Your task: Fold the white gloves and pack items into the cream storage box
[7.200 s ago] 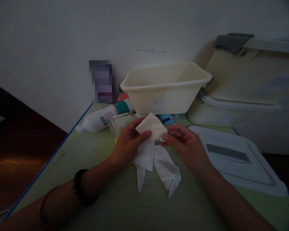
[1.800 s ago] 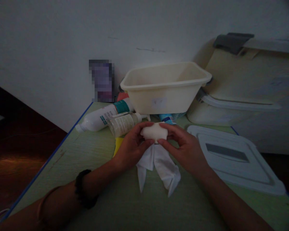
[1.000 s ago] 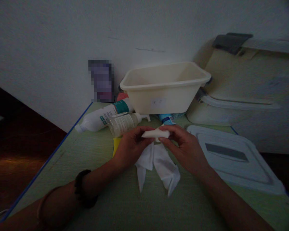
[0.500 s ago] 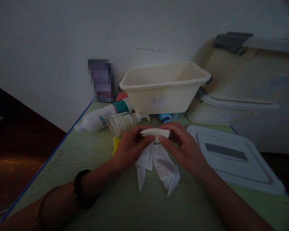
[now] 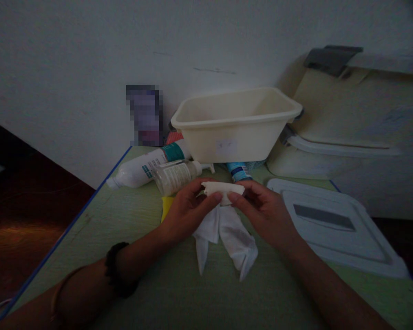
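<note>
A white cloth (image 5: 237,231) is held between both hands above the table. Its upper part is folded or rolled into a short band, and loose tapered ends hang below. My left hand (image 5: 186,211) pinches the band's left end, thumb on the near side and fingers behind. At the other end, my right hand (image 5: 270,213) grips it the same way, the thumbs a little apart. Most of the fingertips are hidden behind the cloth. A bit of something yellow (image 5: 165,207) shows beside my left hand.
Behind my hands lie a white bottle (image 5: 134,172), a clear pump bottle (image 5: 175,176) and a blue packet (image 5: 239,171). A cream bin (image 5: 244,140) stands against the wall. Lidded storage boxes (image 5: 351,110) are stacked at right, near a pale lid (image 5: 340,247) on the green table (image 5: 99,238).
My right hand has dropped slightly and its thumb has slid right along the band. The band's front face now shows more, and more of the blue packet is visible.
</note>
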`<act>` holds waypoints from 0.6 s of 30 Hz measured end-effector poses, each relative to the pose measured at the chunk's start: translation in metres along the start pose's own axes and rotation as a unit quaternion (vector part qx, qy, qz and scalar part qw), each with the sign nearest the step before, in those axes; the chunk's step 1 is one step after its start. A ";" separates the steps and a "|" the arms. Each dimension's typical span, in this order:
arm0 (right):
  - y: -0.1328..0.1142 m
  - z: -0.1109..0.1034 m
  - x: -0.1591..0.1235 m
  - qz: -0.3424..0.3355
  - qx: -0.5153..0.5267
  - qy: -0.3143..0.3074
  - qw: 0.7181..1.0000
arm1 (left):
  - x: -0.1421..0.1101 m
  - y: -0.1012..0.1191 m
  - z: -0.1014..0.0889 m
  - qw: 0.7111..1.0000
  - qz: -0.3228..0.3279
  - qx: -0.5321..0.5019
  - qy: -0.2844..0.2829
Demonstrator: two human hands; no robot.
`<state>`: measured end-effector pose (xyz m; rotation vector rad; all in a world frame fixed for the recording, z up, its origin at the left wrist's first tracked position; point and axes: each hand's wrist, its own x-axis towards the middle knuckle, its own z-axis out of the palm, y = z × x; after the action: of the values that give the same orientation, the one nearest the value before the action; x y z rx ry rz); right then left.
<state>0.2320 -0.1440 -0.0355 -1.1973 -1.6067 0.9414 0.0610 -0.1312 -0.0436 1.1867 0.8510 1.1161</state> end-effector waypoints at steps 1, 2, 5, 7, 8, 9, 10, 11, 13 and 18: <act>0.000 0.000 0.000 0.000 0.004 -0.001 1.000 | 0.000 0.000 0.000 1.000 -0.002 -0.003 0.001; 0.001 0.000 0.000 -0.001 0.006 -0.003 1.000 | 0.000 -0.001 0.000 1.000 -0.002 -0.005 0.002; 0.003 0.001 0.000 -0.019 -0.009 0.001 1.000 | 0.002 -0.002 -0.002 1.000 0.009 0.002 0.004; 0.004 0.001 0.000 -0.051 -0.036 0.009 0.998 | 0.002 -0.004 -0.004 1.000 0.017 0.013 0.008; 0.004 0.001 0.000 -0.066 -0.048 0.008 0.997 | 0.002 -0.005 -0.005 1.000 0.018 0.016 0.011; 0.004 0.001 -0.001 -0.075 -0.057 0.002 0.996 | 0.003 -0.005 -0.005 1.000 0.016 0.018 0.012; 0.004 0.001 -0.001 -0.078 -0.064 -0.007 0.995 | 0.003 -0.006 -0.006 1.000 0.015 0.018 0.012; 0.004 0.000 -0.001 -0.077 -0.072 -0.017 0.994 | 0.003 -0.006 -0.006 1.000 0.014 0.018 0.013; 0.003 0.000 -0.001 -0.076 -0.100 -0.023 0.992 | 0.002 -0.005 -0.006 1.000 0.018 0.021 0.010; -0.001 -0.004 -0.001 -0.078 -0.123 -0.019 0.989 | 0.001 -0.001 -0.004 0.999 0.029 0.032 -0.009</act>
<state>0.2358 -0.1447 -0.0329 -1.2031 -1.8591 0.6836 0.0576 -0.1294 -0.0450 1.2783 0.8485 1.1303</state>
